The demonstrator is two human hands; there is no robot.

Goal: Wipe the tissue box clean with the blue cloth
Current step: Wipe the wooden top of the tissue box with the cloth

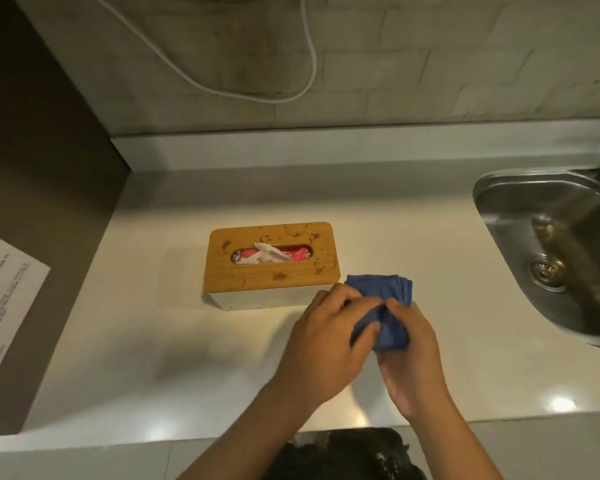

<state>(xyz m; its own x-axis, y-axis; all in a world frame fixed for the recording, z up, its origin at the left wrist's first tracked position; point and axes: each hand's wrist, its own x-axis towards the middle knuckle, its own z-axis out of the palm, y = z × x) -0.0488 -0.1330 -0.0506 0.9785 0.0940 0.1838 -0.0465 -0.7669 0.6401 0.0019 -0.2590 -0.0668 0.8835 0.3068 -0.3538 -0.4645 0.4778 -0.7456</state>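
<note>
- Lying at the far left, partly cut off by the frame edge, a printed sheet of paper (4,306) is seen on a dark surface beside the pale bench (146,341).
- A white cable (222,93) is draped in a loop across the tiled wall behind the bench.
- The tissue box (272,261) is set on the bench near its middle; a wooden lid with darker marks is carried on a pale body, and a white tissue is pushed up through the oval slot, with something pink visible inside.
- The left hand (329,344) is closed on the near left part of the blue cloth (381,306), thumb and fingers pinched into the fabric.
- The cloth, folded in layers, is held just beside the box's near right corner; contact with the box cannot be told.
- The right hand (413,362) is gripped on the cloth's near right part, fingertips meeting those of the left hand.
- A steel sink (520,209) is sunk into the bench at the far right, well apart from the box.
</note>
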